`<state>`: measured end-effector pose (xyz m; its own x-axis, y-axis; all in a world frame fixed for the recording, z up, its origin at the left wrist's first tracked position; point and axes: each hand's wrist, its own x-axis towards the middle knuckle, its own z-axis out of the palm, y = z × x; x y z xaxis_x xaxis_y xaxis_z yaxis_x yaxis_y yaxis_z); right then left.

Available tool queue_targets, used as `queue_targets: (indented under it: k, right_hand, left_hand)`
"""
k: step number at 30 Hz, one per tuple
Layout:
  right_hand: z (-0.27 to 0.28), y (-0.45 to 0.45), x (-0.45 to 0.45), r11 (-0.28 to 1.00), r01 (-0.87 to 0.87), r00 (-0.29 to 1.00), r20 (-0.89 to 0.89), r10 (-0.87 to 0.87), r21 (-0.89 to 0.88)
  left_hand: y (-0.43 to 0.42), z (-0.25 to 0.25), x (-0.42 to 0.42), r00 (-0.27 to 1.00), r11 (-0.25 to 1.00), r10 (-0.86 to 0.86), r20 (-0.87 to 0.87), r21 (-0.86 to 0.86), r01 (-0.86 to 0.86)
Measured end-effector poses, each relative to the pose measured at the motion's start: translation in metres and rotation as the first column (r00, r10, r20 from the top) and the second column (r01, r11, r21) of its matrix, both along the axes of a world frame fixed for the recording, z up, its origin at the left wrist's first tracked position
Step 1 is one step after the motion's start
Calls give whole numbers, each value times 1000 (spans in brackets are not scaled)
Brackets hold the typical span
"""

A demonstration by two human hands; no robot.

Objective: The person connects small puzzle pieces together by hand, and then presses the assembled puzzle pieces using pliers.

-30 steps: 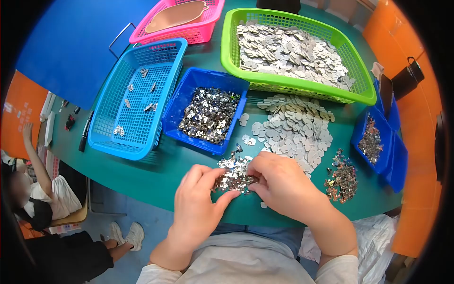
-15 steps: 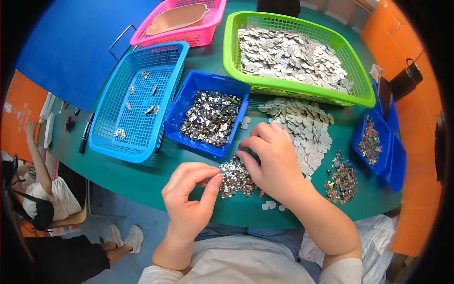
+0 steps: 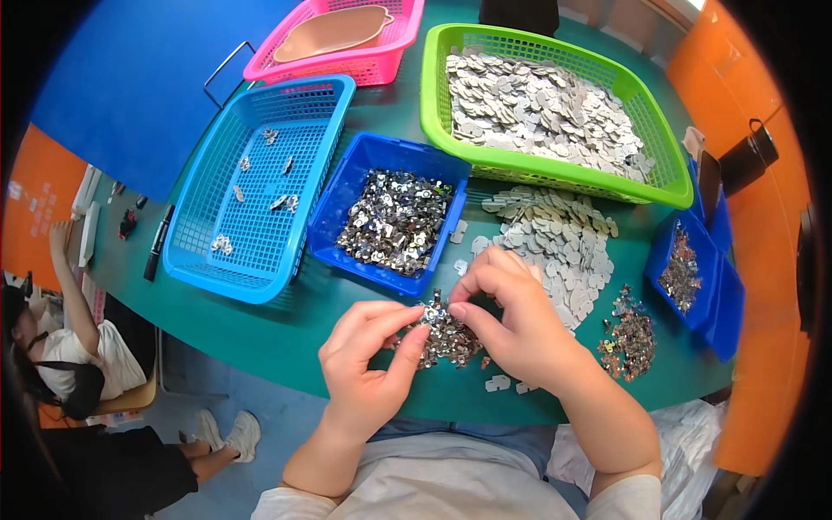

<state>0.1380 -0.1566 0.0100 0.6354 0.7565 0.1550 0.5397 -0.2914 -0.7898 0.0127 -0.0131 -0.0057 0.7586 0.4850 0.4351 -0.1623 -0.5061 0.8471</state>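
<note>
Both hands are at a small pile of shiny metal pieces (image 3: 446, 338) on the green table. My left hand (image 3: 373, 355) is on the pile's left side, thumb and forefinger curled in a pinch; whatever is between them is too small to make out. On the right side, my right hand (image 3: 516, 316) also pinches, its fingertips at the pile's upper edge, their contents unclear. Just behind the pile, a dark blue bin (image 3: 321, 230) holds many similar metal pieces. Flat grey metal plates (image 3: 563, 251) lie heaped beyond my right hand.
A green basket (image 3: 433, 113) full of grey plates stands at the back. Left are a light blue basket (image 3: 195, 225) with a few pieces and a pink basket (image 3: 403, 39). Right are another metal pile (image 3: 631, 338) and blue bins (image 3: 719, 312). A person (image 3: 113, 355) sits far left.
The view has shifted slightly. My right hand has drawn down to the pile, and my left hand has moved right, over the pile's left side. A loose grey plate now shows beside the right hand.
</note>
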Motion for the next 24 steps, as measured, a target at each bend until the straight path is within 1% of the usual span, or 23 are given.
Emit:
queue_targets:
  k: [1, 3, 4, 6, 7, 9, 10, 12, 13, 15, 16, 18, 20, 21, 24]
  right_hand:
    - [2, -2, 0, 1000, -6, 1000, -2, 6, -1]
    - [3, -5, -1, 998, -46, 988, -147, 52, 42]
    - [3, -5, -2, 998, -47, 988, -148, 52, 41]
    - [2, -4, -5, 996, -75, 996, -50, 77, 57]
    - [3, -4, -6, 996, -73, 996, -51, 75, 55]
    - [2, -2, -8, 997, -60, 979, 196, 49, 53]
    - [2, -1, -9, 997, -59, 980, 195, 48, 52]
    - [2, 0, -9, 992, -73, 943, 332, 35, 104]
    - [2, 1, -10, 992, -74, 943, 331, 35, 105]
    - [3, 1, -11, 987, -95, 891, 452, 25, 133]
    - [2, 2, -12, 987, -95, 892, 451, 25, 133]
    - [-3, 3, -13, 979, -131, 863, 504, 36, 154]
    - [-6, 4, -13, 971, -157, 857, 513, 43, 181]
    - [-8, 5, -13, 961, -183, 851, 524, 49, 209]
    - [-10, 5, -15, 957, -201, 852, 519, 65, 210]
  left_hand:
    - [-1, 1, 0, 999, 1000, -10, -37, 25, 11]
    - [1, -3, 0, 999, 999, -11, -34, 33, 12]
    - [1, -4, 1, 999, 998, -28, -37, 61, 31]
    - [2, -4, 1, 998, 995, -47, -41, 88, 51]
    - [1, -5, 1, 998, 996, -45, -54, 78, 49]
    - [1, -5, 1, 997, 997, -44, -70, 66, 49]
    - [0, -5, 2, 997, 997, -37, -74, 61, 41]
    - [0, -4, 1, 996, 998, -28, -80, 56, 32]
    - [0, -3, 1, 996, 999, -27, -89, 26, 30]
    - [0, -3, 1, 994, 1000, -27, -101, -4, 27]
    - [1, -3, 1, 994, 999, -40, -98, -15, 39]
    - [1, -2, 1, 994, 998, -52, -96, -27, 50]
    - [0, 0, 0, 991, 995, -58, -121, -86, 48]
    - [1, -1, 0, 991, 995, -59, -121, -86, 49]
    - [2, -2, 0, 992, 995, -77, -104, -78, 69]
